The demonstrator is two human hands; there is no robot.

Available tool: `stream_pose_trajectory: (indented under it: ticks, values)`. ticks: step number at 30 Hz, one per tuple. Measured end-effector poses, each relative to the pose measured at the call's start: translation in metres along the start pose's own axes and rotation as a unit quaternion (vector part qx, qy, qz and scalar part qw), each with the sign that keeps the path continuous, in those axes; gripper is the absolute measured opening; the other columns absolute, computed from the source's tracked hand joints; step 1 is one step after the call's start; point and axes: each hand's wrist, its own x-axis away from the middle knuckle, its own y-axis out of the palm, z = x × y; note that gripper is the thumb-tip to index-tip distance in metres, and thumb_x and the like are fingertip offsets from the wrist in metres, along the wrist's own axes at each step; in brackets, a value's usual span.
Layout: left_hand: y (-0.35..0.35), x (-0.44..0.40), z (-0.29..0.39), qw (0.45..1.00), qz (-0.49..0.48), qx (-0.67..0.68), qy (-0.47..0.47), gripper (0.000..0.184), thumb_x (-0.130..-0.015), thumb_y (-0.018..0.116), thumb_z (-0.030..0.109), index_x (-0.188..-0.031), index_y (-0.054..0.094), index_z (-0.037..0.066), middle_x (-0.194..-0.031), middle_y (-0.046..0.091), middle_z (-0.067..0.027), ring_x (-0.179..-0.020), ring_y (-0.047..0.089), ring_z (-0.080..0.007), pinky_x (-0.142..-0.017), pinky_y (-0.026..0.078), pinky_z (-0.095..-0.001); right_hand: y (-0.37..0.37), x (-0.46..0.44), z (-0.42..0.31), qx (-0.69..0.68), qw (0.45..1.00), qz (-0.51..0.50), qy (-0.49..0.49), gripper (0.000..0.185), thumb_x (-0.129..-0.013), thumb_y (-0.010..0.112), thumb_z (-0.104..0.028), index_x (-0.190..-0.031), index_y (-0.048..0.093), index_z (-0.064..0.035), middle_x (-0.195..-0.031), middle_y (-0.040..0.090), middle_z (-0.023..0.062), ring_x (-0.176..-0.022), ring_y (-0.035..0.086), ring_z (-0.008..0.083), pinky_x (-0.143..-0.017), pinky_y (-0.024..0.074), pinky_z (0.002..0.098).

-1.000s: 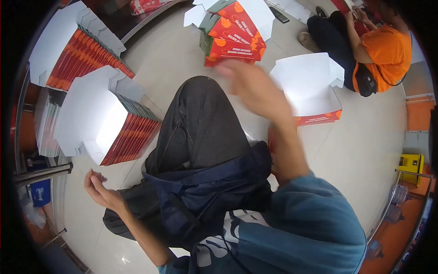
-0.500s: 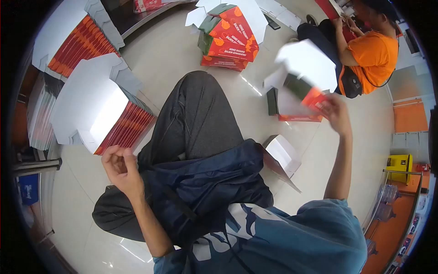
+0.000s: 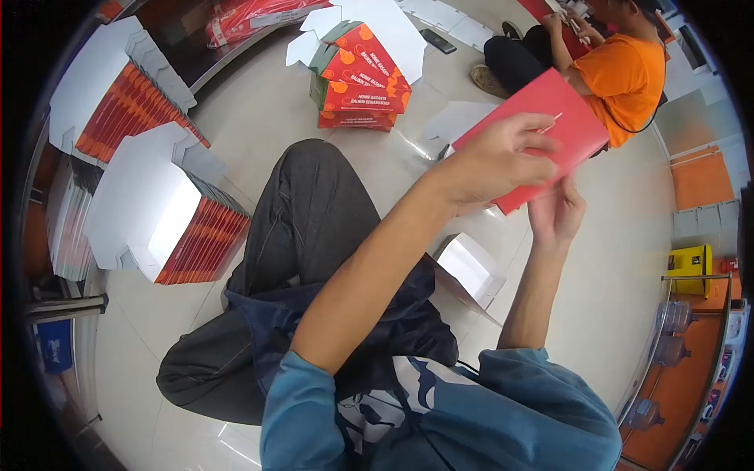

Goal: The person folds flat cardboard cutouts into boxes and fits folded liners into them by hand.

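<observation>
1. Red carton (image 3: 577, 118): held in the air to the right of the wearer's knees, tilted, with a plain red face toward the camera.
2. Right hand (image 3: 556, 213): under the near edge of the red carton, fingers clamped on that edge; the fingertips are partly hidden.
3. Left hand (image 3: 491, 163): reaches across to the right, over the red face. The fingers are bent and spread apart, slightly blurred; whether they press on the carton cannot be told.
4. White flap (image 3: 463, 119): extends from behind the red carton, on its far left side; the part it belongs to is mostly covered.
5. Small white-lined carton (image 3: 473, 265): open on the tiled floor (image 3: 393, 188), between the wearer's lap and the right forearm.
6. Printed carton pile (image 3: 365, 82): on the floor beyond the knees, red panels with orange motifs, white lids outward.
7. Near nested carton stack (image 3: 200, 239): left of the knees, with a white interior showing.
8. Far nested carton stack (image 3: 129, 110): directly beyond the near stack.
9. Black phone (image 3: 437, 41): on the floor, just right of the pile.
10. Person in an orange shirt (image 3: 626, 82): seated on the floor at far right.
</observation>
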Motion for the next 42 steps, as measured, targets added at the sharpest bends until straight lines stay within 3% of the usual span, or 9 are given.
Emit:
stream_pose_trajectory:
  ticks: [8,12,14,15,17,26,28,34,42]
  values:
    - [-0.053,0.021,0.045,0.884,0.309,-0.032,0.348,0.047,-0.092,0.062,0.023,-0.127,0.05,-0.006,-0.124,0.053,-0.02,-0.09,0.068,-0.024,-0.081,0.055,-0.0366,-0.049,-0.003,-0.003,-0.114,0.992,-0.041,0.021,0.042,-0.097,0.038,-0.005,-0.137,0.04,0.0056,-0.139,0.049,0.0191,-0.131,0.045,0.0313,-0.112,0.0344,0.0478]
    - [-0.012,0.012,0.001,0.839,0.122,-0.48,0.225,0.063,-0.088,0.064,0.028,-0.133,0.04,-0.009,-0.132,0.045,-0.0311,-0.112,0.058,-0.0379,-0.098,0.046,-0.0435,-0.04,-0.01,0.015,-0.104,0.991,-0.076,0.041,0.041,-0.097,0.037,-0.004,-0.137,0.041,0.0051,-0.139,0.049,0.0193,-0.129,0.047,0.0316,-0.111,0.0364,0.0471]
    - [-0.023,0.001,-0.005,0.815,0.103,-0.487,0.298,0.07,-0.085,0.065,0.029,-0.135,0.035,-0.01,-0.133,0.042,-0.0356,-0.121,0.05,-0.0437,-0.104,0.04,-0.0455,-0.037,-0.016,0.012,-0.085,0.993,-0.077,0.042,0.041,-0.097,0.037,-0.004,-0.137,0.042,0.0047,-0.139,0.049,0.0189,-0.128,0.049,0.032,-0.11,0.0377,0.0466]
    - [-0.023,0.007,0.032,0.93,0.151,-0.255,0.217,0.068,-0.085,0.063,0.029,-0.133,0.036,-0.011,-0.127,0.047,-0.0357,-0.121,0.049,-0.0418,-0.103,0.04,-0.0445,-0.042,-0.017,0.009,-0.054,0.998,-0.031,0.027,0.041,-0.097,0.039,-0.007,-0.136,0.043,0.0041,-0.138,0.049,0.0186,-0.127,0.05,0.0322,-0.108,0.0402,0.0462]
    - [-0.042,-0.008,0.011,0.841,0.319,-0.331,0.285,0.067,-0.085,0.063,0.028,-0.132,0.036,-0.011,-0.12,0.052,-0.0335,-0.117,0.052,-0.0383,-0.101,0.041,-0.042,-0.032,-0.012,0.011,0.005,0.999,-0.027,0.038,0.043,-0.097,0.042,-0.01,-0.138,0.043,0.0019,-0.138,0.05,0.0173,-0.127,0.049,0.0318,-0.108,0.0394,0.0475]
    - [-0.089,0.056,0.008,0.819,0.379,-0.353,0.248,0.044,-0.087,0.061,0.014,-0.127,0.052,-0.002,-0.118,0.06,-0.021,-0.11,0.059,-0.0287,-0.098,0.044,-0.0385,0.019,-0.034,0.016,0.135,0.985,-0.107,-0.006,0.036,-0.101,0.048,-0.009,-0.135,0.046,0.0018,-0.136,0.054,0.0162,-0.125,0.051,0.0262,-0.108,0.0403,0.0464]
    - [-0.106,0.112,0.035,0.83,0.376,-0.344,0.225,0.039,-0.087,0.061,0.01,-0.124,0.055,0.0,-0.114,0.062,-0.0185,-0.108,0.06,-0.0272,-0.097,0.045,-0.0374,0.052,-0.048,0.032,0.302,0.943,-0.125,-0.066,0.036,-0.101,0.05,-0.007,-0.135,0.046,0.003,-0.132,0.057,0.0148,-0.119,0.057,0.0205,-0.103,0.0446,0.0393]
    - [-0.203,0.304,0.099,0.486,0.601,-0.599,0.21,0.023,-0.089,0.058,0.004,-0.112,0.064,0.002,-0.11,0.068,-0.0097,-0.107,0.062,-0.0185,-0.098,0.044,-0.0356,0.216,-0.036,0.173,0.478,0.748,-0.369,-0.275,0.027,-0.09,0.054,0.009,-0.116,0.061,0.0099,-0.107,0.068,0.0149,-0.094,0.066,0.0208,-0.083,0.0539,0.0297]
    - [-0.275,0.421,0.09,0.562,0.574,-0.593,0.052,0.043,-0.085,0.066,0.014,-0.127,0.058,0.006,-0.131,0.05,-0.0171,-0.12,0.05,-0.0312,-0.098,0.044,-0.0415,0.294,0.047,0.359,0.506,0.443,-0.703,-0.231,0.044,-0.072,0.056,0.009,-0.111,0.062,-0.0115,-0.092,0.066,0.008,-0.076,0.066,0.0312,-0.064,0.0542,0.0404]
